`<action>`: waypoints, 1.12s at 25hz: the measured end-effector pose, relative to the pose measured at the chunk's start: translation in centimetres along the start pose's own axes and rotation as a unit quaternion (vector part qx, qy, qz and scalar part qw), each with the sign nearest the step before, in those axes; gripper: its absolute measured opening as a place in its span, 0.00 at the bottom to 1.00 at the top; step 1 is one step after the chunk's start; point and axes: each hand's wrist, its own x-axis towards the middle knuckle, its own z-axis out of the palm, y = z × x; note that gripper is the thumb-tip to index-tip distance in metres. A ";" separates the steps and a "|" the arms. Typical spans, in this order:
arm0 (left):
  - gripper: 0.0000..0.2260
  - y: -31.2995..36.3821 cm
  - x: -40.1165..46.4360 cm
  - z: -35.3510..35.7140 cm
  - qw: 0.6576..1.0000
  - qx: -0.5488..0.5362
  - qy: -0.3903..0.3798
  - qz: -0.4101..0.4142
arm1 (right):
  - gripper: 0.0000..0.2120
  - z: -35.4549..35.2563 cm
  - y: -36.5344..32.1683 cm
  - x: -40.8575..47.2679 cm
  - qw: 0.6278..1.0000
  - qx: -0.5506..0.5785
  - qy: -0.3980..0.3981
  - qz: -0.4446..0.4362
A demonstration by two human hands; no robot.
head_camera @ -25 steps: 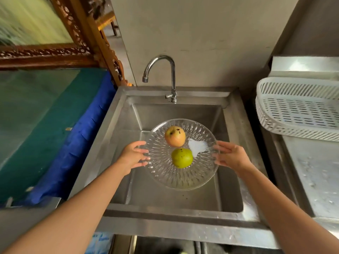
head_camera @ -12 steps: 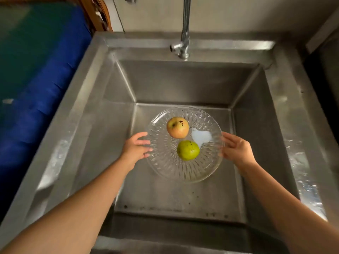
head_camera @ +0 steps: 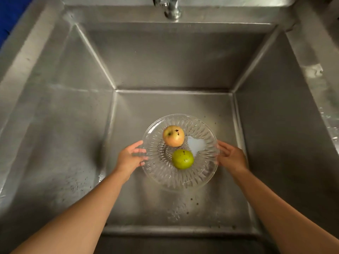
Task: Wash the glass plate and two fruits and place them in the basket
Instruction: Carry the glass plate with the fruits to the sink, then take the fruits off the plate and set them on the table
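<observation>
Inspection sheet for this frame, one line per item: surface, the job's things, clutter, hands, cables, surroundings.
Surface: steel sink, dark specks on its floor and left wall; no water seen running.
Job's things: glass plate held over the sink floor, carrying a yellow-red fruit and a green fruit, both dark-spotted; a white smear beside them. Basket out of view.
Clutter: nothing seen.
Hands: left hand grips the plate's left rim, right hand its right rim.
Cables: nothing seen.
Surroundings: tap base at the top edge; blue cloth at top left.
</observation>
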 end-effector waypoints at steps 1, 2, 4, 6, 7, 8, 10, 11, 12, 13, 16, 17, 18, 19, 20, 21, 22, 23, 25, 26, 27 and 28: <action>0.27 -0.3 0.3 0.1 1.000 0.003 0.003 0.000 | 0.28 0.2 0.3 0.3 1.000 -0.007 0.003 -0.006; 0.27 -0.6 0.7 0.2 1.000 0.003 0.005 0.001 | 0.28 0.4 0.4 0.6 1.000 -0.012 0.009 -0.008; 0.27 -1.1 1.3 0.3 1.000 0.008 0.009 0.005 | 0.28 0.7 0.7 1.2 1.000 -0.026 0.014 -0.010; 0.27 -1.5 1.9 0.4 1.000 0.016 0.009 0.008 | 0.28 0.9 1.0 1.6 0.999 -0.045 0.016 -0.006; 0.27 -1.6 2.3 0.4 1.000 0.019 0.010 0.008 | 0.28 0.9 1.3 1.8 0.998 -0.052 0.018 -0.003; 0.27 -1.8 2.6 0.4 1.000 0.019 0.011 0.006 | 0.28 1.1 1.5 2.0 0.998 -0.057 0.019 0.001; 0.27 -2.3 3.6 0.2 1.000 0.011 0.014 0.003 | 0.28 1.5 2.0 2.5 0.998 -0.060 0.018 0.005; 0.26 -2.5 4.0 0.0 1.000 0.005 0.016 0.002 | 0.29 1.7 2.2 2.8 0.998 -0.058 0.017 0.003; 0.26 -2.7 4.4 -0.1 1.000 0.005 0.016 0.003 | 0.28 2.1 2.3 3.0 0.998 -0.056 0.017 -0.001; 0.26 -3.0 4.8 -0.3 1.000 0.007 0.015 0.006 | 0.28 2.4 2.5 3.3 0.998 -0.053 0.018 -0.005; 0.26 -3.2 5.7 -0.6 1.000 0.020 0.005 0.011 | 0.28 2.8 2.9 3.7 0.998 -0.054 0.020 -0.011; 0.25 -3.1 5.9 -0.6 0.998 0.052 0.007 0.022 | 0.28 2.8 2.9 3.9 0.998 -0.063 0.017 -0.011; 0.24 -2.8 6.0 -0.6 0.992 0.115 0.027 0.047 | 0.29 2.7 2.7 4.0 0.996 -0.084 0.015 -0.015; 0.24 -2.5 6.1 -0.6 0.976 0.189 0.066 0.082 | 0.30 2.6 2.4 3.9 0.992 -0.121 0.023 -0.029; 0.25 -2.0 6.1 -0.6 0.957 0.238 0.108 0.127 | 0.33 2.6 2.1 3.6 0.983 -0.171 0.045 -0.057; 0.27 -1.4 6.0 -0.5 0.943 0.252 0.129 0.174 | 0.35 2.6 1.7 3.3 0.968 -0.219 0.067 -0.104; 0.30 -0.6 5.9 -0.1 0.937 0.251 0.120 0.213 | 0.38 2.9 1.4 2.7 0.950 -0.259 0.070 -0.162; 0.34 0.2 5.8 0.4 0.933 0.254 0.088 0.239 | 0.40 3.4 1.2 2.0 0.932 -0.291 0.046 -0.211; 0.41 1.4 5.8 1.7 0.929 0.278 0.000 0.245 | 0.43 4.8 1.0 0.4 0.899 -0.354 -0.039 -0.255; 0.43 1.7 5.8 2.5 0.924 0.296 -0.041 0.240 | 0.43 5.5 1.1 0.0 0.880 -0.389 -0.064 -0.263; 0.44 1.8 6.0 3.2 0.916 0.313 -0.076 0.238 | 0.42 6.2 1.3 -0.2 0.867 -0.417 -0.074 -0.264; 0.44 1.6 6.2 3.9 0.910 0.325 -0.105 0.236 | 0.41 6.7 1.5 -0.3 0.861 -0.431 -0.077 -0.259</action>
